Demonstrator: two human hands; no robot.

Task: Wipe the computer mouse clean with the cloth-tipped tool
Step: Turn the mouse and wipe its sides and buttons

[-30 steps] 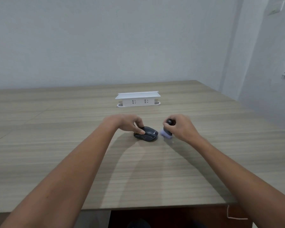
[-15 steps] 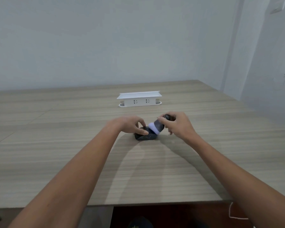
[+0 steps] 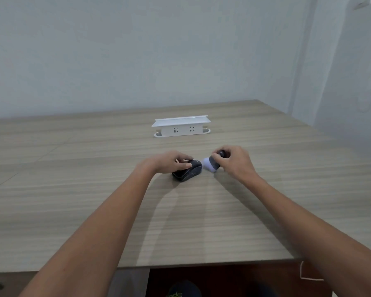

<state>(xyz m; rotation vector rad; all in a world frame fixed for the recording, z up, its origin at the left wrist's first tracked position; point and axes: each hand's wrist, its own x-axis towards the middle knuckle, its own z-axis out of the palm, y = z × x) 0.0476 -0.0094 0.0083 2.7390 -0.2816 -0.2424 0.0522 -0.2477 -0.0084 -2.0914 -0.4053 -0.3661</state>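
Both bare arms are reaching in over the near edge of the wood-grain counter (image 3: 94,211), and the action is sitting right at the middle of the view. The left hand (image 3: 169,162) is resting on the dark mouse (image 3: 187,173), fingers draped over its back and left side, pinning it flat on the counter. The mouse is lying with its long axis angled, its far end pointing toward about two o'clock. Over at three o'clock from the mouse, the right hand (image 3: 237,161) is gripping the tool (image 3: 214,162), fingers curled closed around its dark body with the thumb side toward the mouse. The tool is tilting so that its pale, rounded cloth tip (image 3: 208,166) is pointing toward nine o'clock, straight at the mouse. That tip is hanging just beside the mouse's far right end; whether it is touching the shell or standing a hair clear, I cannot tell from this angle. The tip also looks to be low over the counter, though contact there is unclear too. Up at twelve o'clock, well apart from both hands, a white socket box (image 3: 181,127) is standing on the counter with two outlets facing this way. Behind it, the plain pale wall (image 3: 137,50) is filling the top half of the view, and a thin white cord (image 3: 306,273) is dangling below the counter's near edge at about five o'clock.
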